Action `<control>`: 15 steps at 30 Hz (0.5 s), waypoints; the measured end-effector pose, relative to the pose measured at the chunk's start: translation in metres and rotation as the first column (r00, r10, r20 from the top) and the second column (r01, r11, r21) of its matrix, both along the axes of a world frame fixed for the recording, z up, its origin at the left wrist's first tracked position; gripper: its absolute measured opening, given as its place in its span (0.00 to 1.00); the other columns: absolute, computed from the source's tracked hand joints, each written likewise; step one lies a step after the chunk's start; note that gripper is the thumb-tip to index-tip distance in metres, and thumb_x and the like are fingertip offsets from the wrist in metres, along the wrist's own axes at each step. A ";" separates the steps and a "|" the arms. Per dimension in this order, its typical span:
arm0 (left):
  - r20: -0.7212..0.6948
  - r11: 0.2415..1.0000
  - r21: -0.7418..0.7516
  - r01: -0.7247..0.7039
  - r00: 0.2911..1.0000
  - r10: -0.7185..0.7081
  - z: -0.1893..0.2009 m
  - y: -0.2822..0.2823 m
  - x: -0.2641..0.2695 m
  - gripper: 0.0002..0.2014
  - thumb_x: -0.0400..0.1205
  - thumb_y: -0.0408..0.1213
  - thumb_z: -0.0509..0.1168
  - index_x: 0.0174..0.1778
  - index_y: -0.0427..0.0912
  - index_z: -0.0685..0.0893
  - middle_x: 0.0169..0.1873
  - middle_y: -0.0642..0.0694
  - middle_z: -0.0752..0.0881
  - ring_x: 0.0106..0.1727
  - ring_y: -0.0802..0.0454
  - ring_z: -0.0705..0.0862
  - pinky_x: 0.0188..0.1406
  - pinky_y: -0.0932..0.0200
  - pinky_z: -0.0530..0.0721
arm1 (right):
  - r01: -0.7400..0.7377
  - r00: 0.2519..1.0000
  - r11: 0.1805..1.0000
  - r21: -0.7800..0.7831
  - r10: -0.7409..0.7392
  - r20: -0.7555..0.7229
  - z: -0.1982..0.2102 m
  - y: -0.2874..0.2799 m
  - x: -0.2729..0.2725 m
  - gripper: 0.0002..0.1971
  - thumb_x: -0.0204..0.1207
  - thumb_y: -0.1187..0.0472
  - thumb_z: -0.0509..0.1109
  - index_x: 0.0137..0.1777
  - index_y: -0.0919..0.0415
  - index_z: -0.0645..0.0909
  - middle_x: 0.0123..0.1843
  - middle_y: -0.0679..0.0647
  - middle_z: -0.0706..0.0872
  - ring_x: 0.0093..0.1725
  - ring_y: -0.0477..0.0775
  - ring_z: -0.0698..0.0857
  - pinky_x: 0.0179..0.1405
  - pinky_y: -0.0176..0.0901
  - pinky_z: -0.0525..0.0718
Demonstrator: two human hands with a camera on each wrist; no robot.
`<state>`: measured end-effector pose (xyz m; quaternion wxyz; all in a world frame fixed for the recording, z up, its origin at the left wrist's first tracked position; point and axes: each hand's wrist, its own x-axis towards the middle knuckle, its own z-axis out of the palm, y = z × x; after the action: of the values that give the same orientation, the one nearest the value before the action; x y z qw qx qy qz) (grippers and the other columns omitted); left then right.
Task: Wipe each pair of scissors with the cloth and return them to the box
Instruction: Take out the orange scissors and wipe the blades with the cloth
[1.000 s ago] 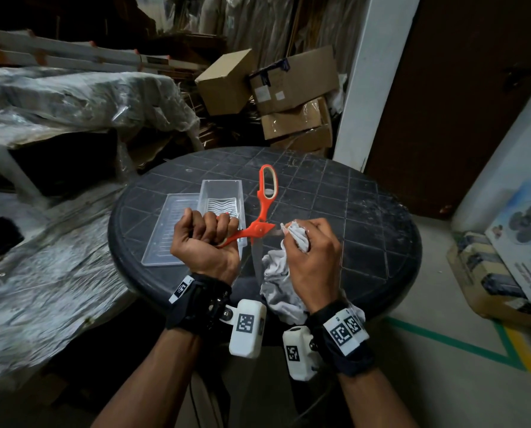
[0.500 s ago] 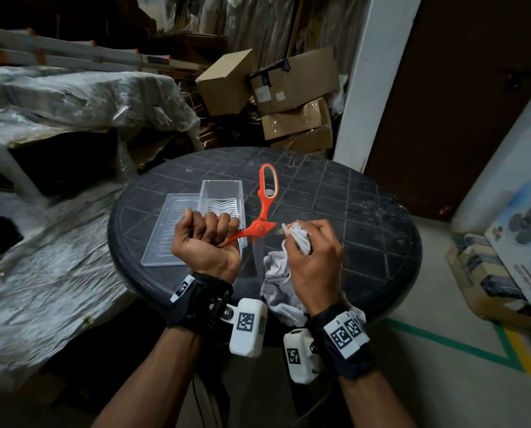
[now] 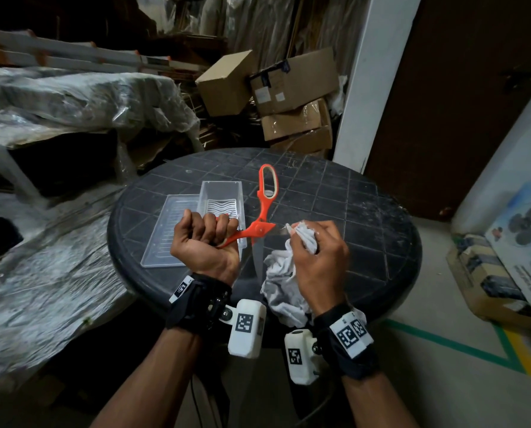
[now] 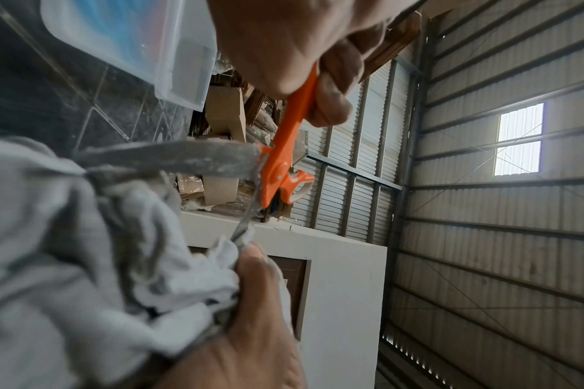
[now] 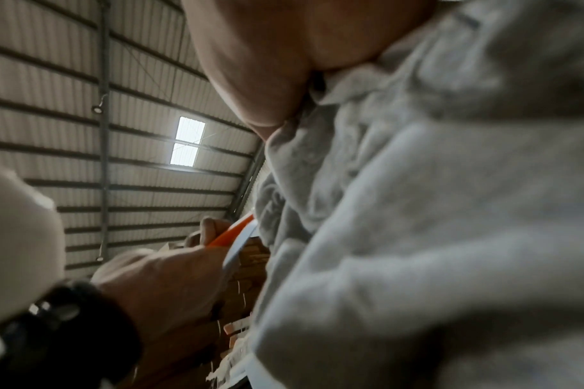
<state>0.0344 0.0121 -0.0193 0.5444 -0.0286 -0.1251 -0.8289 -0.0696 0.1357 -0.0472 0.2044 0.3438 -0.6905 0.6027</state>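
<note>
Orange-handled scissors [image 3: 262, 217] are held spread wide above the black round table [image 3: 366, 211]. My left hand [image 3: 204, 239] grips one orange handle [image 4: 299, 105] in a fist; the other handle loop points away from me. My right hand [image 3: 316, 251] pinches a crumpled white cloth [image 3: 284, 285] around one blade near its tip [image 4: 242, 229]. The second blade [image 4: 171, 158] points down toward me, beside the cloth. In the right wrist view the cloth [image 5: 433, 210] fills most of the picture. The clear plastic box [image 3: 222, 205] stands on the table just beyond my left hand.
The box's clear lid [image 3: 168, 230] lies flat to the left of the box. Cardboard cartons [image 3: 288, 97] are stacked beyond the table, plastic-wrapped bundles [image 3: 72, 100] lie at the left, and a fan carton [image 3: 523, 230] stands on the floor at the right.
My right hand with the cloth has slid a little outward along the blade, toward its tip. The left hand and scissors have barely moved.
</note>
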 end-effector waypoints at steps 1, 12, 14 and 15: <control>0.005 1.000 -0.002 -0.001 1.000 0.001 0.001 0.000 0.000 0.25 0.86 0.41 0.52 0.21 0.49 0.57 0.17 0.52 0.53 0.19 0.54 0.54 0.26 0.59 0.60 | -0.005 1.000 1.000 0.019 0.005 -0.010 -0.002 -0.001 0.001 0.05 0.76 0.66 0.81 0.51 0.64 0.93 0.47 0.53 0.85 0.39 0.49 0.86 0.37 0.40 0.85; -0.001 1.000 -0.015 -0.006 1.000 0.006 -0.001 -0.001 0.003 0.26 0.87 0.41 0.52 0.19 0.48 0.59 0.15 0.52 0.56 0.18 0.55 0.56 0.26 0.59 0.61 | 0.039 0.998 0.999 0.006 -0.039 0.041 0.001 0.007 -0.007 0.05 0.77 0.65 0.80 0.51 0.61 0.93 0.46 0.51 0.84 0.40 0.50 0.86 0.36 0.41 0.85; 0.008 1.000 -0.026 -0.010 1.000 0.010 0.001 -0.001 0.002 0.25 0.87 0.41 0.52 0.20 0.48 0.58 0.16 0.52 0.55 0.19 0.54 0.54 0.27 0.58 0.59 | 0.002 1.000 0.999 0.033 -0.002 0.006 0.002 0.004 -0.002 0.04 0.77 0.65 0.80 0.50 0.61 0.92 0.46 0.51 0.84 0.39 0.49 0.86 0.35 0.40 0.84; 0.017 0.999 -0.034 -0.012 1.000 0.012 0.002 0.000 0.002 0.25 0.87 0.41 0.52 0.21 0.48 0.58 0.17 0.52 0.54 0.19 0.54 0.54 0.28 0.58 0.58 | -0.009 1.000 0.999 0.054 0.010 -0.003 0.002 0.003 -0.001 0.03 0.78 0.66 0.79 0.49 0.62 0.92 0.46 0.52 0.84 0.39 0.50 0.85 0.35 0.38 0.84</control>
<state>0.0361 0.0124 -0.0175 0.5476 -0.0299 -0.1442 -0.8236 -0.0703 0.1385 -0.0449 0.1933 0.3534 -0.7045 0.5843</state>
